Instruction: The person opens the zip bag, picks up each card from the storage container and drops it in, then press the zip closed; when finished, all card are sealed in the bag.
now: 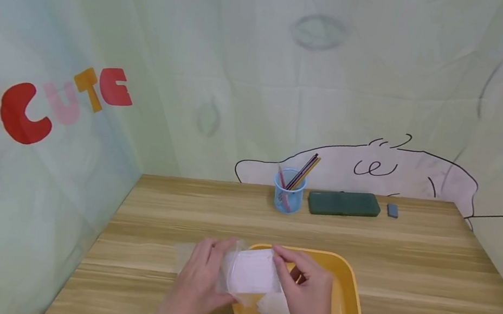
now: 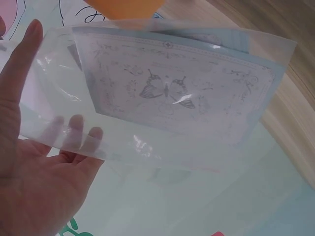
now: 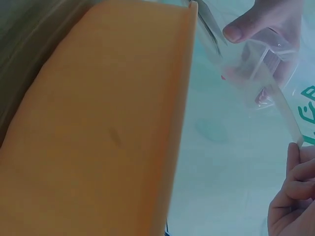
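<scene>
Both hands hold a clear bag with a white card inside it, just above the left end of the yellow tray. The left hand supports the bag's left side, thumb along one face and fingers showing through the plastic behind it. The right hand pinches the bag's right edge over the tray. The card bears a faint butterfly print. More pale packets lie inside the tray, under the right hand. The tray sits on the wooden surface, near its front edge. Well behind the tray, against the wall, stand a blue cup of pens, a dark green case just to the cup's right, and a small grey block past the case.
</scene>
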`<move>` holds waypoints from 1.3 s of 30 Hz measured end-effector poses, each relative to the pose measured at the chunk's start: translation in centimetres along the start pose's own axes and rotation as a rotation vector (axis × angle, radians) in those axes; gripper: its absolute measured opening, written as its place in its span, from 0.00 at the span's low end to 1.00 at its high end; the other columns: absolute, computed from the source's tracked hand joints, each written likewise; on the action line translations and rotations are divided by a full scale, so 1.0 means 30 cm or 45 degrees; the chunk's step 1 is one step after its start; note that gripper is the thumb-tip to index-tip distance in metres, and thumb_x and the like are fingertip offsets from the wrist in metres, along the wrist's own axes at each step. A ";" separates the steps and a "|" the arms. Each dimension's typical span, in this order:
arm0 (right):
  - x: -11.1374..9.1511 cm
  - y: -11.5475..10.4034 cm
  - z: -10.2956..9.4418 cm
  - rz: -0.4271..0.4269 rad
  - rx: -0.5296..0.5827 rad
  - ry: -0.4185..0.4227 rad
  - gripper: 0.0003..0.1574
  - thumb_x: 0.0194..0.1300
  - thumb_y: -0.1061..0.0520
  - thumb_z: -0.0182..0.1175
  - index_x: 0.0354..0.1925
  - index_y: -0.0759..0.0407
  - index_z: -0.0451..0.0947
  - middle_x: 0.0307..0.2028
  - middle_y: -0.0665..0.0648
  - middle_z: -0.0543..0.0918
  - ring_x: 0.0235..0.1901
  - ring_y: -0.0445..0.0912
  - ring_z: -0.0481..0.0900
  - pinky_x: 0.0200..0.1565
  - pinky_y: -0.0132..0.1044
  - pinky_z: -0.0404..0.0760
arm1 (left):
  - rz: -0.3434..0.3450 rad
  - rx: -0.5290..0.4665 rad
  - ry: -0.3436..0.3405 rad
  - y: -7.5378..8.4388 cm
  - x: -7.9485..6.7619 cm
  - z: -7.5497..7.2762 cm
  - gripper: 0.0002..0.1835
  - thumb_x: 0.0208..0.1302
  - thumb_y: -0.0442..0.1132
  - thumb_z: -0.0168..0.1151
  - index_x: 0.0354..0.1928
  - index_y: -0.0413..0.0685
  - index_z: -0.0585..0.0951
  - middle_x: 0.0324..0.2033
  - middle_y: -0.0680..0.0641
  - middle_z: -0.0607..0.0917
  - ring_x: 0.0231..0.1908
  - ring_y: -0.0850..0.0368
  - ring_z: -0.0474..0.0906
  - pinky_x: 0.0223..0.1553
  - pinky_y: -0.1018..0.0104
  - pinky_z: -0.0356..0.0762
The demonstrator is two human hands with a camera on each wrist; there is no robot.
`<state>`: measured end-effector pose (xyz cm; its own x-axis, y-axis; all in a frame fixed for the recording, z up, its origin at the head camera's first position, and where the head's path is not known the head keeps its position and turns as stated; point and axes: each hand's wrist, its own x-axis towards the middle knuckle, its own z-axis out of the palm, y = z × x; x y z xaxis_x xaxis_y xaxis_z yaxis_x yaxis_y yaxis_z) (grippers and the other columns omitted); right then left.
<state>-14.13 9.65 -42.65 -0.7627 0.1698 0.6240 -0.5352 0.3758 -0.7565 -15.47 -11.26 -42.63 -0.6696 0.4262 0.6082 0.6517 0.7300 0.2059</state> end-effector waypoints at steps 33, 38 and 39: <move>-0.061 -0.014 0.063 -0.376 -0.316 -0.453 0.17 0.60 0.56 0.67 0.49 0.48 0.84 0.33 0.38 0.81 0.20 0.28 0.65 0.23 0.15 0.66 | 0.054 -0.037 0.020 0.011 -0.002 0.003 0.56 0.18 0.44 0.86 0.60 0.39 0.71 0.43 0.46 0.73 0.44 0.55 0.69 0.43 0.62 0.79; -0.050 -0.025 0.038 -0.330 -0.275 -0.460 0.12 0.61 0.56 0.67 0.44 0.45 0.85 0.35 0.38 0.81 0.19 0.27 0.65 0.22 0.15 0.67 | 0.034 -0.050 0.022 0.001 -0.008 0.006 0.57 0.18 0.44 0.86 0.60 0.40 0.71 0.44 0.46 0.72 0.44 0.54 0.70 0.44 0.61 0.80; -0.046 -0.024 0.028 -0.310 -0.283 -0.439 0.12 0.60 0.57 0.68 0.42 0.44 0.85 0.35 0.37 0.81 0.19 0.27 0.65 0.21 0.16 0.67 | 0.028 -0.048 0.028 -0.003 -0.010 0.006 0.57 0.18 0.45 0.86 0.60 0.40 0.71 0.44 0.45 0.73 0.45 0.53 0.70 0.44 0.60 0.80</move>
<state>-13.01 8.38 -43.12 -0.7208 -0.2454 0.6482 -0.6515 0.5591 -0.5128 -15.39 -11.37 -42.97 -0.6471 0.4301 0.6295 0.6797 0.6995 0.2207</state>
